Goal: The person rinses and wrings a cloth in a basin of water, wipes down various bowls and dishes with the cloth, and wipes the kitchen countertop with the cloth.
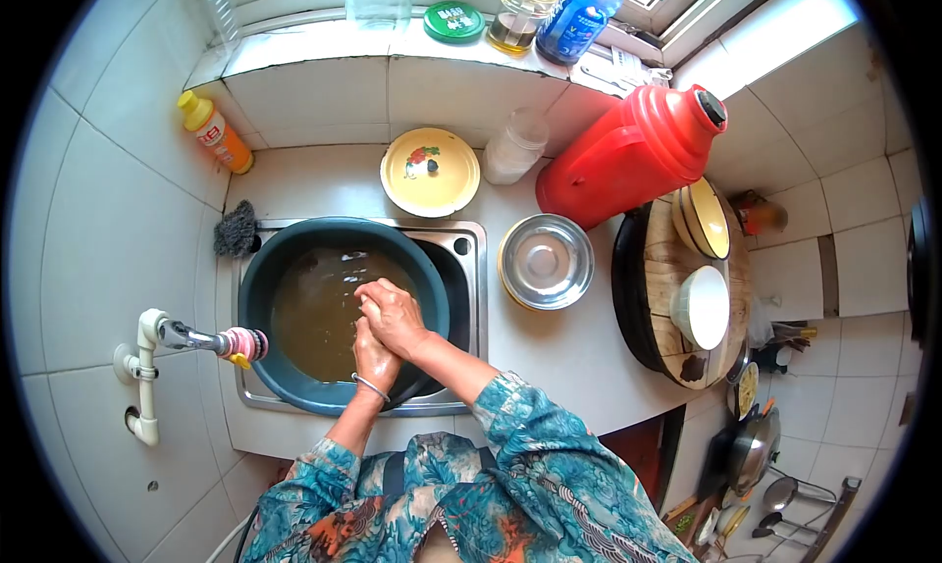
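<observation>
basin (256, 293) sits in the sink (480, 318), likely so spills drain, with the tap (201, 338) aimed at its rim, perhaps so water lands inside. over its murky water (309, 318), the right hand (394, 320) lies across the left hand (374, 357), its fingers together and curled over it; the left fingers are mostly covered, so i cannot tell their state. on the pale counter (549, 367): lid (432, 180), flask (623, 161), steel bowl (547, 262), and a board (659, 288) bearing bowls (705, 308). tiles (88, 298) line the walls.

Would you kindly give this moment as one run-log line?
contact: left hand clasped with right hand | position: over basin | contents: brownish water
</observation>
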`<state>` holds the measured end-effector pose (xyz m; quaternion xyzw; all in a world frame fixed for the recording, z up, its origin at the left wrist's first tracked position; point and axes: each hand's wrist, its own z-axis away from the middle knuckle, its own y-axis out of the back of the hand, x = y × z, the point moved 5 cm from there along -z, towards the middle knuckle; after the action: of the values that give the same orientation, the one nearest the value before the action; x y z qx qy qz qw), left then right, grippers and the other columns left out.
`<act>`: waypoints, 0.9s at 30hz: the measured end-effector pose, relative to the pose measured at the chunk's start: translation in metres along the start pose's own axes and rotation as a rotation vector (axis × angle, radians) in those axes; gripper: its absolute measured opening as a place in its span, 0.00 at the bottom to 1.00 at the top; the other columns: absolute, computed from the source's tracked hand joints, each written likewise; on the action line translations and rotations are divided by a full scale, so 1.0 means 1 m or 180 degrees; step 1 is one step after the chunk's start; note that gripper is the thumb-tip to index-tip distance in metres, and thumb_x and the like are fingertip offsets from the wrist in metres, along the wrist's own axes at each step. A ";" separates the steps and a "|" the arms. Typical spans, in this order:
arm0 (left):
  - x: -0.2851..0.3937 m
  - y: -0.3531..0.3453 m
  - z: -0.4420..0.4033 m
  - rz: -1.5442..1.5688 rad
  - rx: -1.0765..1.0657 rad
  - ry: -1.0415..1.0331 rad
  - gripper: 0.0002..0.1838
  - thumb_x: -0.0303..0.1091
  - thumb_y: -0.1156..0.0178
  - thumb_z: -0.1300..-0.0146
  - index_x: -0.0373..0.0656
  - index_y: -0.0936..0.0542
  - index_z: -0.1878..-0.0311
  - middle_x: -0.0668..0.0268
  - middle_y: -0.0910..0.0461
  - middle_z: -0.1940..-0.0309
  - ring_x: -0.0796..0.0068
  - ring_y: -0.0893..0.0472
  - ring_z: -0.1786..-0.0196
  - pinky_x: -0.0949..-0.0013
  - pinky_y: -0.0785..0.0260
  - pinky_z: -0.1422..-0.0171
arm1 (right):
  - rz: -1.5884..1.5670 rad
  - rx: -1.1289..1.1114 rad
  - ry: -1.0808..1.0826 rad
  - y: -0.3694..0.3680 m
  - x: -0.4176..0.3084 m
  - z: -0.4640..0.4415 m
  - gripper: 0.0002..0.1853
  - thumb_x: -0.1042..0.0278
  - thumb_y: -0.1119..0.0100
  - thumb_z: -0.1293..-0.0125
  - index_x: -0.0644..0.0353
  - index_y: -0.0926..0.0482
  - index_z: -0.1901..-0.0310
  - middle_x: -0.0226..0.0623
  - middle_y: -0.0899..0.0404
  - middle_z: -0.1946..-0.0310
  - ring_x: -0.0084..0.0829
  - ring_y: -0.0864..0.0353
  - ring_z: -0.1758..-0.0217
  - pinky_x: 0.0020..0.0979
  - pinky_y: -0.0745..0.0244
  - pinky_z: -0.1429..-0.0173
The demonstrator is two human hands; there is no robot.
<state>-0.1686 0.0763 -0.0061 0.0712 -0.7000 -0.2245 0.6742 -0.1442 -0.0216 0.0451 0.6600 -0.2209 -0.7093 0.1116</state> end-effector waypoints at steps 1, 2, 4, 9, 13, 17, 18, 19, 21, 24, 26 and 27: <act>-0.001 0.001 -0.001 0.0382 -0.0078 0.0105 0.24 0.32 0.29 0.50 0.35 0.27 0.52 0.50 0.20 0.64 0.53 0.18 0.58 0.60 0.27 0.53 | -0.0080 -0.0144 -0.0041 0.003 -0.003 -0.001 0.12 0.62 0.46 0.39 0.57 0.19 0.57 0.46 0.20 0.62 0.48 0.20 0.55 0.41 0.25 0.48; -0.001 0.002 -0.003 0.0769 -0.0166 0.0208 0.24 0.33 0.30 0.50 0.35 0.27 0.53 0.50 0.20 0.64 0.52 0.18 0.57 0.60 0.27 0.52 | -0.0156 -0.0280 -0.0089 0.009 -0.006 -0.002 0.14 0.60 0.45 0.39 0.56 0.18 0.57 0.46 0.20 0.62 0.49 0.20 0.54 0.42 0.26 0.46; 0.048 0.023 0.002 0.1614 -0.1307 0.1609 0.19 0.32 0.30 0.51 0.40 0.25 0.57 0.61 0.22 0.69 0.71 0.25 0.81 0.70 0.32 0.77 | -0.1470 -0.1171 -0.0451 0.016 -0.009 -0.006 0.22 0.51 0.42 0.37 0.58 0.20 0.49 0.43 0.19 0.53 0.33 0.20 0.49 0.33 0.26 0.43; 0.119 0.037 0.024 0.4831 -0.2834 0.2270 0.26 0.38 0.32 0.49 0.39 0.29 0.49 0.63 0.27 0.72 0.77 0.31 0.83 0.72 0.36 0.76 | -0.3224 -0.1776 -0.0077 0.055 -0.068 -0.004 0.29 0.48 0.48 0.34 0.64 0.27 0.41 0.44 0.19 0.53 0.32 0.20 0.48 0.32 0.26 0.42; 0.160 0.036 0.043 0.5985 -0.3515 0.2033 0.35 0.42 0.27 0.52 0.36 0.32 0.45 0.63 0.29 0.72 0.77 0.32 0.83 0.74 0.41 0.77 | -0.3967 -0.2251 0.0509 0.067 -0.127 0.008 0.31 0.52 0.47 0.40 0.66 0.29 0.39 0.48 0.20 0.55 0.35 0.18 0.53 0.34 0.23 0.46; 0.171 0.044 0.047 0.6332 -0.4246 0.1295 0.41 0.48 0.27 0.55 0.34 0.32 0.43 0.64 0.30 0.75 0.74 0.33 0.82 0.71 0.43 0.78 | -0.3379 -0.2302 0.1083 0.087 -0.158 0.019 0.25 0.63 0.38 0.48 0.62 0.22 0.48 0.38 0.19 0.61 0.30 0.18 0.57 0.32 0.22 0.52; 0.175 0.047 0.041 0.6197 -0.4281 0.1160 0.41 0.49 0.27 0.53 0.33 0.32 0.42 0.63 0.31 0.73 0.74 0.34 0.82 0.71 0.44 0.78 | -0.3218 -0.2309 0.1094 0.088 -0.157 0.019 0.23 0.64 0.37 0.49 0.62 0.21 0.50 0.37 0.20 0.62 0.29 0.18 0.58 0.32 0.22 0.52; 0.170 0.049 0.044 0.5972 -0.3947 0.1415 0.40 0.50 0.28 0.52 0.33 0.32 0.43 0.63 0.31 0.73 0.74 0.35 0.82 0.72 0.44 0.78 | -0.3059 -0.2309 0.1104 0.090 -0.156 0.018 0.21 0.66 0.36 0.49 0.62 0.20 0.52 0.36 0.20 0.62 0.28 0.19 0.59 0.31 0.22 0.53; 0.156 0.054 0.044 0.5325 -0.3454 0.1683 0.40 0.53 0.28 0.51 0.33 0.32 0.43 0.63 0.32 0.71 0.77 0.37 0.83 0.73 0.44 0.77 | -0.2770 -0.2123 0.1100 0.091 -0.154 0.016 0.15 0.68 0.34 0.48 0.62 0.19 0.58 0.34 0.20 0.63 0.26 0.20 0.61 0.29 0.23 0.55; 0.143 0.059 0.037 0.4868 -0.3250 0.2109 0.31 0.48 0.28 0.52 0.35 0.28 0.53 0.64 0.29 0.72 0.81 0.36 0.84 0.76 0.44 0.78 | -0.2591 -0.1909 0.1003 0.084 -0.144 0.014 0.11 0.72 0.35 0.46 0.64 0.20 0.61 0.36 0.21 0.65 0.28 0.21 0.61 0.29 0.26 0.56; 0.137 0.062 0.033 0.4486 -0.3104 0.2239 0.25 0.45 0.29 0.52 0.37 0.27 0.58 0.64 0.29 0.75 0.81 0.36 0.85 0.77 0.45 0.79 | -0.2322 -0.1751 0.1197 0.079 -0.137 0.016 0.09 0.72 0.37 0.45 0.63 0.20 0.62 0.36 0.22 0.66 0.28 0.21 0.62 0.30 0.26 0.56; 0.135 0.063 0.032 0.4293 -0.3029 0.2300 0.23 0.43 0.29 0.52 0.38 0.26 0.61 0.64 0.29 0.76 0.80 0.36 0.85 0.77 0.45 0.80 | -0.2187 -0.1672 0.1293 0.077 -0.135 0.017 0.08 0.72 0.38 0.44 0.63 0.20 0.63 0.37 0.22 0.66 0.29 0.21 0.62 0.30 0.26 0.57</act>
<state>-0.1982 0.0846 0.1435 -0.5751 -0.1716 -0.0112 0.7998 -0.1569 -0.0259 0.2006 0.7696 0.2232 -0.5935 0.0746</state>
